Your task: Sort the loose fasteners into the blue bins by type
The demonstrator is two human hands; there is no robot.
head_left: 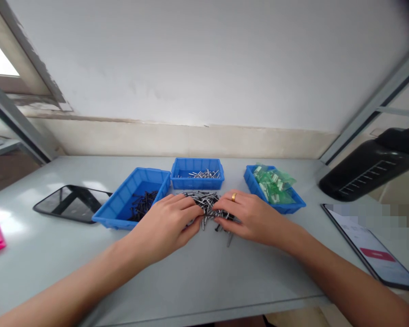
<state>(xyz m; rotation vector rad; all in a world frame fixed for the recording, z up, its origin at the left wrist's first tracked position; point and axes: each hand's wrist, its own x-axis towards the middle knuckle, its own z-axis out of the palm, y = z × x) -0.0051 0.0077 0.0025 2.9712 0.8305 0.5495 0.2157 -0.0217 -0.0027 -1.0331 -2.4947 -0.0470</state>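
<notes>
Apparently picking through heaped slender silver and black metal fasteners (206,200) on grey tabletop (197,281) with curled left hand (173,218) and right hand (250,215); cannot tell whether pinching any. Probably calls next for freeing single pieces.

Nothing can be read. At the lower right of the frame, the tablet (356,238) shows faint grey lines and a red bar (377,255) with a paler mark on it, all too blurred to make out. The bottle (364,159) at the right bears a pale scale (366,177) of strokes, its figures illegible.
</notes>
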